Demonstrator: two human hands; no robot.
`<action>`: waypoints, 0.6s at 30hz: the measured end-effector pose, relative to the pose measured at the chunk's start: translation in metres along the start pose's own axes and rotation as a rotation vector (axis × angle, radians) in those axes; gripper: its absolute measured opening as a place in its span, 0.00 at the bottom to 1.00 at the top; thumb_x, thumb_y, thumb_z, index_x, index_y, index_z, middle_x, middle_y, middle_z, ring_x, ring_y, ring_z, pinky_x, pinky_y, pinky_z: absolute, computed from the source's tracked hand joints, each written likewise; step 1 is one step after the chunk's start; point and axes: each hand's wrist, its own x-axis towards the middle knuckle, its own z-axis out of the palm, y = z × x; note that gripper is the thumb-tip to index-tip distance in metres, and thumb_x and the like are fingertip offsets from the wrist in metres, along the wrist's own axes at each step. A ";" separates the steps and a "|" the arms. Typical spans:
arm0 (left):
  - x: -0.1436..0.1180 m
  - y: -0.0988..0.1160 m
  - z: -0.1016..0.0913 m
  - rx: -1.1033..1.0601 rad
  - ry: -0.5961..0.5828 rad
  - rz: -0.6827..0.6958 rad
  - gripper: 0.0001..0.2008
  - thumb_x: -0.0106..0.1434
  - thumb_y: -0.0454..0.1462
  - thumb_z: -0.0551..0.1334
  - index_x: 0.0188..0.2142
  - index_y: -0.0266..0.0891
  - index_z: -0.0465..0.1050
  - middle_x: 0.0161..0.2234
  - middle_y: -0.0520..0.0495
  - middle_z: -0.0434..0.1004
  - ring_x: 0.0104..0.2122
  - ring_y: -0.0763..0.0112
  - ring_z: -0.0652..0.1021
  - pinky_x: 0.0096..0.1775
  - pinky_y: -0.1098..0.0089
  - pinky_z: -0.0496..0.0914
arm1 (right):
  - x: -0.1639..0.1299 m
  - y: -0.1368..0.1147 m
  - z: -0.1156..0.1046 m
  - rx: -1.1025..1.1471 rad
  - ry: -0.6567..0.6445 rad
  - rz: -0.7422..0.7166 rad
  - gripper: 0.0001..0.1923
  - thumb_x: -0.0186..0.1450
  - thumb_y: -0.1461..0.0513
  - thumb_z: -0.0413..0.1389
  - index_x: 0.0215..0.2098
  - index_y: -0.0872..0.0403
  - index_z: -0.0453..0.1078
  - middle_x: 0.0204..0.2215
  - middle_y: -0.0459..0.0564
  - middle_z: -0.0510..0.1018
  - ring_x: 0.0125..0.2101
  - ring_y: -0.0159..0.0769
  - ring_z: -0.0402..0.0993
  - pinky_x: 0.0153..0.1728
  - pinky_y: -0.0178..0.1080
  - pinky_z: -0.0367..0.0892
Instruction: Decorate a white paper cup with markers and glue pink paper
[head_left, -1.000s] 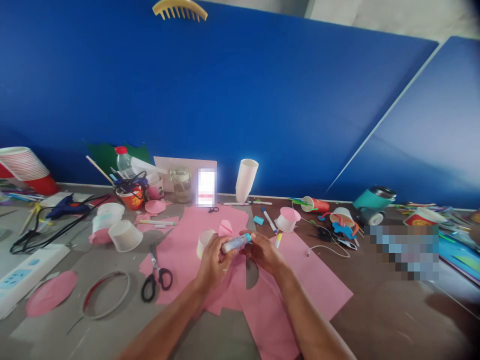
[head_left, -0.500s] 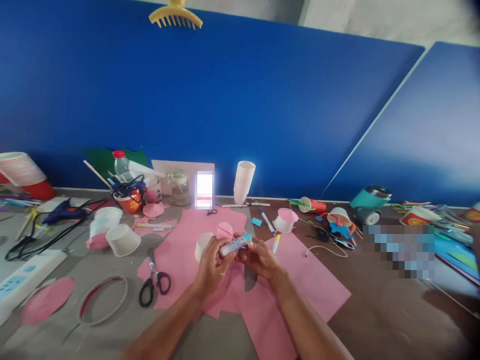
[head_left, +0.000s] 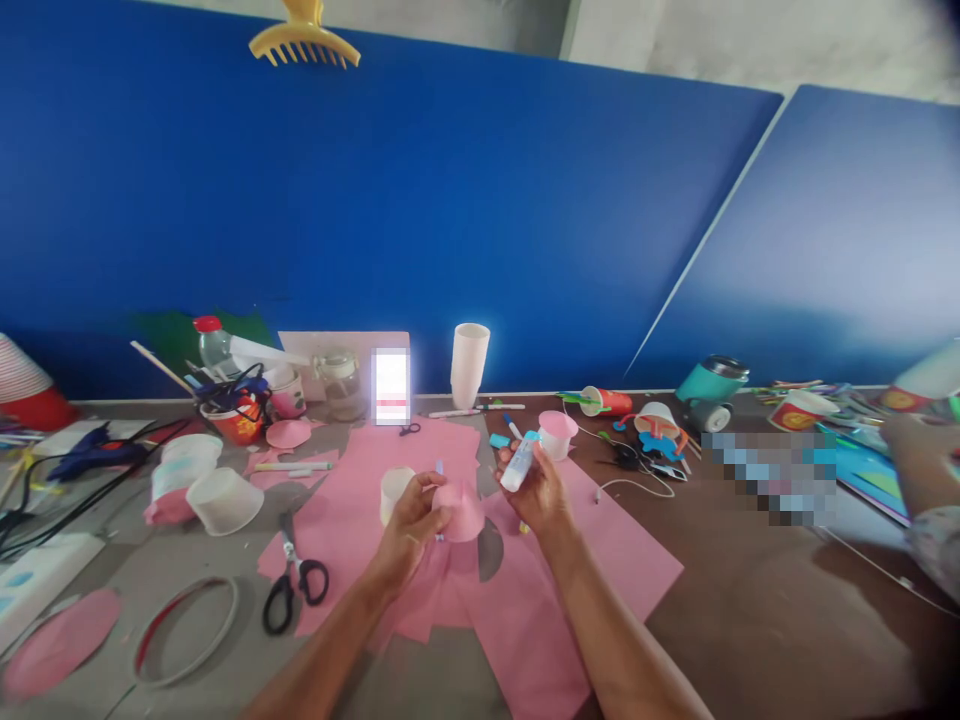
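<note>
Tilted glue stick [head_left: 519, 463] beside pink paper piece [head_left: 459, 511], both above pink sheet [head_left: 600, 560]

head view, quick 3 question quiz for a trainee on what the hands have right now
1. True or false: the right hand holds a glue stick.
2. What does the left hand hold? A scissors, B pink paper cone, C marker
3. Fill in: the scissors lie to the ___ of the left hand, partly on the pink sheet.

Key: 1 true; 2 B; 3 left
</note>
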 end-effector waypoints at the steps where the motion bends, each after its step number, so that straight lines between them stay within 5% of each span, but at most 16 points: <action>1: 0.000 0.000 0.000 -0.013 -0.037 -0.019 0.23 0.54 0.44 0.69 0.47 0.44 0.64 0.30 0.52 0.69 0.29 0.72 0.71 0.32 0.71 0.65 | 0.000 0.002 0.001 0.006 0.019 -0.016 0.15 0.53 0.51 0.68 0.30 0.50 0.74 0.26 0.43 0.76 0.28 0.31 0.73 0.28 0.33 0.71; 8: -0.003 -0.009 -0.001 0.103 -0.073 -0.175 0.30 0.52 0.38 0.70 0.54 0.44 0.65 0.35 0.50 0.69 0.35 0.70 0.71 0.36 0.70 0.65 | -0.003 0.009 0.007 -0.016 -0.016 -0.086 0.15 0.55 0.53 0.68 0.34 0.51 0.74 0.30 0.45 0.79 0.31 0.35 0.77 0.28 0.34 0.72; 18: 0.000 -0.009 0.003 0.192 -0.091 -0.184 0.08 0.54 0.37 0.66 0.32 0.35 0.70 0.26 0.54 0.64 0.28 0.74 0.64 0.29 0.71 0.57 | -0.010 0.010 0.008 -0.342 -0.106 -0.118 0.21 0.53 0.46 0.66 0.37 0.52 0.75 0.31 0.49 0.80 0.30 0.37 0.75 0.29 0.36 0.69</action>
